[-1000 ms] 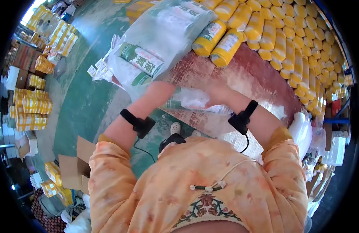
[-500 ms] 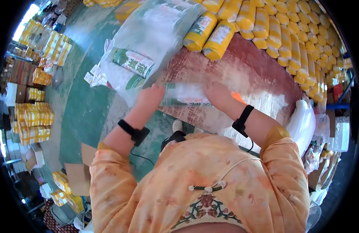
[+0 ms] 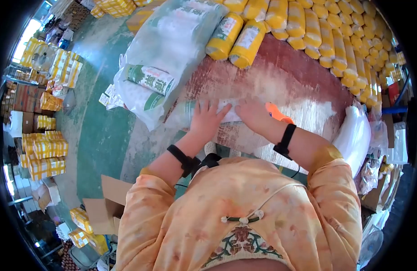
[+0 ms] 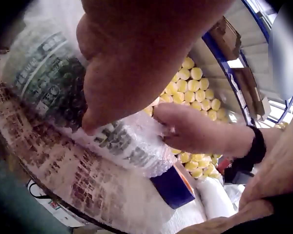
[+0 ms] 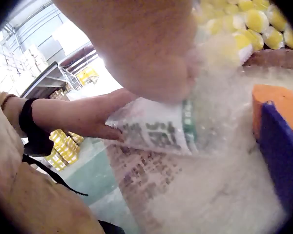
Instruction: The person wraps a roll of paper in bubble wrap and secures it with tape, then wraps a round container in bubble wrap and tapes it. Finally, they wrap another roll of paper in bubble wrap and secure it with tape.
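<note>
On the near edge of the worn red-brown table [image 3: 298, 77] lies a cylindrical pack [image 5: 158, 129] in clear bubble wrap, with a green-and-white printed label. My left hand [image 3: 208, 118] rests on it with spread fingers. Beside it, my right hand [image 3: 252, 112] lies over the pack's right part, its fingers pointing forward. The two hands nearly meet in the head view and hide much of the pack. In the left wrist view the label [image 4: 53, 83] and loose bubble wrap [image 4: 151, 146] show around the fingers.
A big clear plastic bag [image 3: 167, 45] of similar packs sits at the table's left. Yellow packs [image 3: 246, 45] stand behind, with a large stack [image 3: 353, 45] at back right. An orange-and-blue object [image 5: 278, 141] is right of my right hand. Boxes line the floor at left.
My left hand has moved from the pack's left end rightward and spread its fingers on it. My right hand stays near the right end. The pack now shows less of its label.
</note>
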Demonstrator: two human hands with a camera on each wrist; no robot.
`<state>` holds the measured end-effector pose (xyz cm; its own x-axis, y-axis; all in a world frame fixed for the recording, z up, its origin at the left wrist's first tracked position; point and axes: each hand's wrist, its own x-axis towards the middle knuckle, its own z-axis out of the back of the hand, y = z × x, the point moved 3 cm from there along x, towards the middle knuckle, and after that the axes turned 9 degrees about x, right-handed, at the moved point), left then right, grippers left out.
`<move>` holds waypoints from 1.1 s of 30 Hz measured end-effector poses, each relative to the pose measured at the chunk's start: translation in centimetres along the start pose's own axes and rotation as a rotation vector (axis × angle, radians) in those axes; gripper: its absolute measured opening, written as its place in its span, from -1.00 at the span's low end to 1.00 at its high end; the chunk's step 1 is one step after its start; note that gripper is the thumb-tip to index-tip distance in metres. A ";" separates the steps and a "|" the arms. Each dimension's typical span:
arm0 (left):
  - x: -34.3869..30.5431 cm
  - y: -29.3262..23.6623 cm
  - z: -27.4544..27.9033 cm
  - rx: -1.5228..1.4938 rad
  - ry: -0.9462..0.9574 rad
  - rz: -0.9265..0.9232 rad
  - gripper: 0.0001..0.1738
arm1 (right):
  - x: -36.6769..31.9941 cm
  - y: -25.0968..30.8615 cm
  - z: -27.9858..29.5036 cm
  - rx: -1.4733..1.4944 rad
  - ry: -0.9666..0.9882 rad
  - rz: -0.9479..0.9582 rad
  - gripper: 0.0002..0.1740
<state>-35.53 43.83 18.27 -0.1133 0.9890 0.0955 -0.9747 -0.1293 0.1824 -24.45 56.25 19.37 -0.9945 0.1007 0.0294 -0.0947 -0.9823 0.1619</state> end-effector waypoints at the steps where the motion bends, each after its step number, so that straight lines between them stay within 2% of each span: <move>1: 0.0 0.0 0.2 0.011 -0.037 -0.001 -0.33 | -0.7 -0.2 0.9 0.001 0.008 0.009 -0.90; 5: -0.7 -0.4 0.9 0.042 -0.146 -0.063 -0.31 | -3.5 -1.1 0.7 -0.041 -0.069 0.058 -0.92; 8: -1.9 -0.5 -0.8 -0.010 -0.305 -0.136 -0.32 | -5.5 -3.0 0.6 0.066 0.078 -0.025 -0.90; 11: -1.3 0.0 -0.7 0.001 -0.300 -0.150 -0.34 | -8.6 -5.3 3.2 0.230 -0.058 -0.381 -0.78; 14: 0.8 0.9 -0.4 0.039 -0.217 -0.154 -0.28 | -12.8 -7.2 2.2 0.477 -0.314 -0.727 -0.67; 15: 1.6 1.3 -0.1 0.003 -0.185 -0.150 -0.25 | -13.2 -7.5 1.7 0.517 -0.329 -0.822 -0.58; 18: 3.3 2.0 0.5 -0.068 -0.091 -0.128 -0.16 | -13.5 -7.5 -0.1 0.623 -0.228 -1.089 -0.52; 20: 3.8 2.0 0.7 -0.078 -0.047 -0.095 -0.11 | -13.9 -7.1 -1.2 0.594 -0.290 -1.075 -0.44; 23: 3.8 1.7 0.5 -0.058 -0.099 -0.104 -0.17 | -13.8 -6.1 -1.2 0.577 -0.282 -1.092 -0.40; 25: 3.6 1.2 -0.6 0.078 -0.198 -0.105 -0.23 | -14.1 -5.2 -0.9 0.566 -0.239 -1.099 -0.36; 28: 3.0 0.8 -1.2 0.142 -0.254 -0.106 -0.31 | -14.6 -4.1 -2.6 0.326 -0.077 -0.920 -0.38; 29: 2.9 0.8 -1.2 0.138 -0.258 -0.106 -0.33 | -14.9 -3.9 -3.7 0.130 -0.208 -0.785 -0.38; 33: 2.8 0.8 -1.1 0.105 -0.294 -0.100 -0.36 | -15.2 -5.2 -4.5 0.311 0.040 -0.969 -0.44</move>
<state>-36.83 46.59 17.62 0.0570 0.9359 0.3476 -0.9513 -0.0547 0.3035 -9.00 59.06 13.62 -0.4973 0.8203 -0.2824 -0.8500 -0.3955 0.3480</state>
